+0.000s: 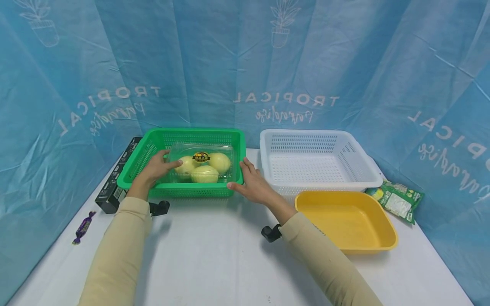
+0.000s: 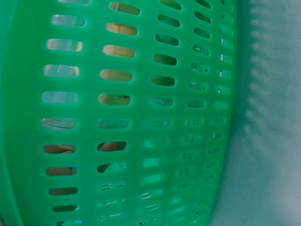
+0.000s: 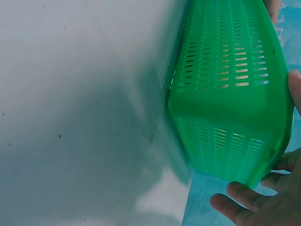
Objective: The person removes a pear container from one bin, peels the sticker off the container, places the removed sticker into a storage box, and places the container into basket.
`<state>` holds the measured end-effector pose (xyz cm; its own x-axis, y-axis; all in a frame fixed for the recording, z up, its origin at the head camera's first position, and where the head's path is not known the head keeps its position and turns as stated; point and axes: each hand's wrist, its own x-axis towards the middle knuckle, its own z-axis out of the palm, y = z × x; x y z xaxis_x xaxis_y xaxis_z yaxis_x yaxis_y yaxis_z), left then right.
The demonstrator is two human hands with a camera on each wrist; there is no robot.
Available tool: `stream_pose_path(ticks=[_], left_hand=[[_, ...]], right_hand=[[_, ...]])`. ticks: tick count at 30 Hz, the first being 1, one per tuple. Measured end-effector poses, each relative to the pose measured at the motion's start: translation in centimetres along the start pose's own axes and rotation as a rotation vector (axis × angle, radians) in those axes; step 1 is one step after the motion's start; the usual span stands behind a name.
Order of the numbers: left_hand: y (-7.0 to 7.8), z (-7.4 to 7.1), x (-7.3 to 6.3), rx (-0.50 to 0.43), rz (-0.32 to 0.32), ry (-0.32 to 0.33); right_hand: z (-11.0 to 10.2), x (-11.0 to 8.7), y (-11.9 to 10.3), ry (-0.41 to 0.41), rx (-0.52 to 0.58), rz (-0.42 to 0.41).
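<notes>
A clear plastic box (image 1: 200, 146) with a black-and-gold label lies in the green basket (image 1: 193, 192), holding several pale yellow-green round fruits (image 1: 204, 174). Reaching over the basket's near left side, my left hand (image 1: 155, 168) grips the box's left end, thumb over its lid. My right hand (image 1: 254, 183) touches the basket's front right corner, its thumb at the near rim and its fingers extended along the outer right side. From the right wrist, the fingers (image 3: 244, 195) show spread beside the end wall. The left wrist view is filled by the basket's slotted wall (image 2: 136, 113), hiding most of that hand.
Right of the green basket stands a white basket (image 1: 310, 185), with a yellow basin (image 1: 344, 221) in front of it. A green packet (image 1: 400, 202) lies at the right edge. On the left are a long black box (image 1: 111, 197) and a purple wrapped candy (image 1: 83, 228). Blue curtains surround the table.
</notes>
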<state>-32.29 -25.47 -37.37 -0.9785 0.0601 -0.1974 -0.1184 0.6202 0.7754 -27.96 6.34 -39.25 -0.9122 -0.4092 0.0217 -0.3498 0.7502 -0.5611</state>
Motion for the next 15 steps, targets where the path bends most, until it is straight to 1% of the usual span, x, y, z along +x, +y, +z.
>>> stream_pose_path(ticks=[7, 15], left_hand=[[0.30, -0.01, -0.53, -0.026, 0.049, 0.031], [0.21, -0.08, -0.64, -0.086, 0.116, 0.052]], right_hand=[[0.03, 0.07, 0.01, -0.004, -0.002, 0.004], [0.01, 0.01, -0.06, -0.005, 0.008, 0.004]])
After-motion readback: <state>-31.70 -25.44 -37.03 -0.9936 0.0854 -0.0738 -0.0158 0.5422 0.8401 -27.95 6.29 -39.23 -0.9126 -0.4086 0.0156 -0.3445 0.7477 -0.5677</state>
